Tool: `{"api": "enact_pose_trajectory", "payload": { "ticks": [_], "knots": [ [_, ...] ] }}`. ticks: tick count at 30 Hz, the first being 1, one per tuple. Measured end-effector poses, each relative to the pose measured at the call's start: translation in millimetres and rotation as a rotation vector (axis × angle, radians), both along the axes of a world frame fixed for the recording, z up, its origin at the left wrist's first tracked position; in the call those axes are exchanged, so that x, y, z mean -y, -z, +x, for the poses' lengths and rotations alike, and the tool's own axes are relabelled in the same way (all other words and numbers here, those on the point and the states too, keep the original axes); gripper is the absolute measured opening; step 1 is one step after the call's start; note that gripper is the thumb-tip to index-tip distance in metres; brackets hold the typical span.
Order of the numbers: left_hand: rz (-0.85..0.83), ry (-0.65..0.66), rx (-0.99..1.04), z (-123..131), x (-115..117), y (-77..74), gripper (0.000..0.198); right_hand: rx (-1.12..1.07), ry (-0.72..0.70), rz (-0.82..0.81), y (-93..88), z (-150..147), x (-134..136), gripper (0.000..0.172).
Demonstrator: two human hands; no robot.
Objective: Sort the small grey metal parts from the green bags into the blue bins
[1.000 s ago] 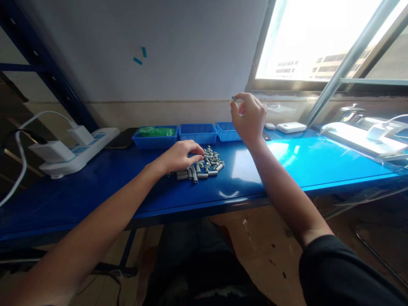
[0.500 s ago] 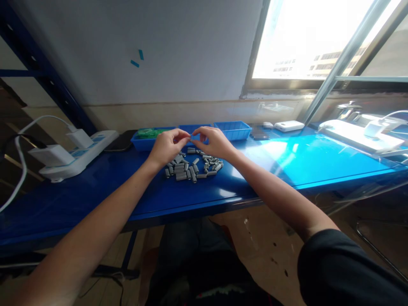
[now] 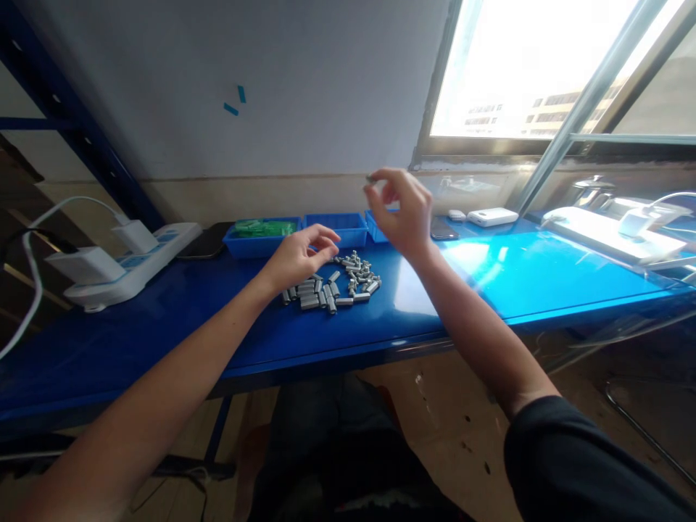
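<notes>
My right hand (image 3: 401, 210) is raised above the right blue bin (image 3: 375, 226), thumb and forefinger pinching a small metal piece (image 3: 370, 179), blurred by motion. My left hand (image 3: 305, 254) hovers over the left side of the pile of grey metal cylinders (image 3: 309, 299), its fingers curved and apart, with nothing seen between them. Small metal screws (image 3: 359, 270) lie at the pile's right side. Behind my left hand stands a blue bin (image 3: 255, 248) with green pieces (image 3: 264, 228) in it. The middle blue bin (image 3: 348, 230) is between my hands.
A white power strip (image 3: 130, 275) with plugs and a dark phone (image 3: 204, 241) are at the left. Toward the back right lie another phone (image 3: 444, 229), a white device (image 3: 492, 217) and a second power strip (image 3: 609, 233). A metal post (image 3: 565, 138) slants up at right.
My hands have parted. The right one has moved up and to the right with a small metal piece, while the left has shifted slightly right and its fingers have opened.
</notes>
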State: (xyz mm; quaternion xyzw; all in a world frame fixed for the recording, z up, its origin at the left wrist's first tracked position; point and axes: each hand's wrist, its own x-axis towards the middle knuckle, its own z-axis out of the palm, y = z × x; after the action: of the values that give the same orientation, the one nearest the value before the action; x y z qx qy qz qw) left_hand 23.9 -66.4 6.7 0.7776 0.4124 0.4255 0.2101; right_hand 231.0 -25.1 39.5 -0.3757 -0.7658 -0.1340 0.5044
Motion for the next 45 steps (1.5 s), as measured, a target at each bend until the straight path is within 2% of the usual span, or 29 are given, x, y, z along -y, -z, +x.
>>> {"api": "enact_pose_trajectory", "payload": {
  "ticks": [2, 4, 7, 10, 14, 17, 19, 21, 24, 29, 32, 34, 36, 38, 40, 42, 45],
  "knots": [
    [0.076, 0.095, -0.268, 4.2, 3.5, 1.3, 0.022, -0.037, 0.229, -0.106, -0.2, 22.9, -19.5, 0.037],
    [0.127, 0.202, -0.439, 7.9, 4.8, 4.0, 0.02, 0.028, 0.442, -0.325, 5.6, 44.4, -39.9, 0.033],
    [0.141, 0.272, -0.535, 10.0, 3.1, 8.4, 0.019, 0.052, 0.553, -0.495, 15.1, 60.6, -56.2, 0.032],
    [0.138, 0.233, -0.543, 8.7, 0.6, 11.5, 0.015, -0.002, 0.437, -0.461, 16.8, 48.2, -49.6, 0.032],
    [0.092, 0.131, -0.459, 7.0, -1.1, 12.8, 0.011, 0.111, 0.074, -0.423, 18.3, 5.5, -24.4, 0.03],
    [0.05, -0.038, -0.209, 4.4, -4.7, 11.2, 0.014, 0.216, -0.183, -0.367, 24.5, -20.5, -8.2, 0.024],
    [0.026, -0.136, 0.009, 1.0, -8.6, 9.4, 0.019, 0.228, -0.293, -0.321, 28.8, -30.1, -1.1, 0.022],
    [-0.009, -0.172, 0.211, -2.9, -12.7, 8.0, 0.023, 0.218, -0.337, -0.285, 32.1, -35.1, 3.5, 0.022],
    [-0.09, -0.143, 0.414, -5.6, -16.2, 7.7, 0.027, 0.208, -0.295, -0.246, 36.2, -39.5, 8.0, 0.02],
    [-0.15, -0.08, 0.495, -0.8, -13.2, 6.6, 0.03, 0.185, -0.167, -0.192, 35.6, -44.4, 15.1, 0.014],
    [-0.108, -0.073, 0.361, 2.6, -6.0, 2.8, 0.031, 0.11, -0.126, -0.099, 22.9, -35.4, 13.3, 0.016],
    [-0.054, -0.065, 0.124, 5.6, 0.5, 0.5, 0.03, 0.019, -0.033, -0.044, 12.5, -20.2, 4.5, 0.019],
    [0.005, 0.007, -0.149, 9.5, 6.4, 0.0, 0.028, -0.061, 0.137, -0.045, 6.4, 0.5, -10.4, 0.023],
    [0.058, 0.14, -0.364, 13.2, 9.6, 2.0, 0.025, -0.012, 0.321, -0.149, 7.4, 21.2, -27.3, 0.022],
    [0.081, 0.243, -0.481, 15.1, 9.6, 5.4, 0.023, 0.105, 0.452, -0.32, 13.1, 35.7, -40.2, 0.026],
    [0.058, 0.269, -0.515, 14.4, 7.3, 8.4, 0.022, 0.159, 0.49, -0.408, 18.8, 39.7, -45.3, 0.032],
    [0.016, 0.217, -0.494, 10.4, 3.2, 9.6, 0.02, 0.117, 0.375, -0.367, 21.6, 25.9, -38.5, 0.034]
  ]
}}
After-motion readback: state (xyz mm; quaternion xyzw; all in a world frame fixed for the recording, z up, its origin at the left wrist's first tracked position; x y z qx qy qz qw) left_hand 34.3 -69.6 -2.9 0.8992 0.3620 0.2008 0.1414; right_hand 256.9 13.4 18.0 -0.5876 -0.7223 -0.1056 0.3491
